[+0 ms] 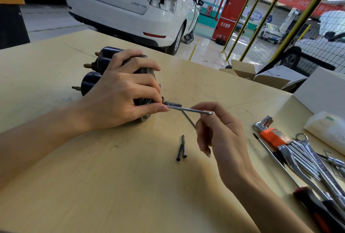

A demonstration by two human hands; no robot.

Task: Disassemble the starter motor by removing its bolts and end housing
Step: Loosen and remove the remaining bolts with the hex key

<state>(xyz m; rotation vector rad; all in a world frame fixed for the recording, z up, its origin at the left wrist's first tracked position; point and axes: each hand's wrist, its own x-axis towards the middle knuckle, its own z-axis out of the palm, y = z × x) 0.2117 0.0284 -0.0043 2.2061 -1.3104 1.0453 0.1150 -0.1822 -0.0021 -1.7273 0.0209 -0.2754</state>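
The dark starter motor [97, 76] lies on its side on the wooden table [93, 176], copper studs pointing left. My left hand [121, 94] grips its grey end housing from above, thumb tip resting on the shaft of a thin silver L-shaped key [188, 110]. The key's short end sits in a bolt at the housing's near side. My right hand [216, 132] pinches the key's free end between thumb and forefinger. Two long dark bolts [182, 148] lie loose on the table in front of the motor.
At the right lie an orange-holdered hex key set [270, 132], several chrome wrenches [306, 160], a long screwdriver [317, 206], a plastic bag [328, 130] and a white box [323, 91]. A thin rod [188, 119] lies under the key. Beyond the table stands a white car [130, 5].
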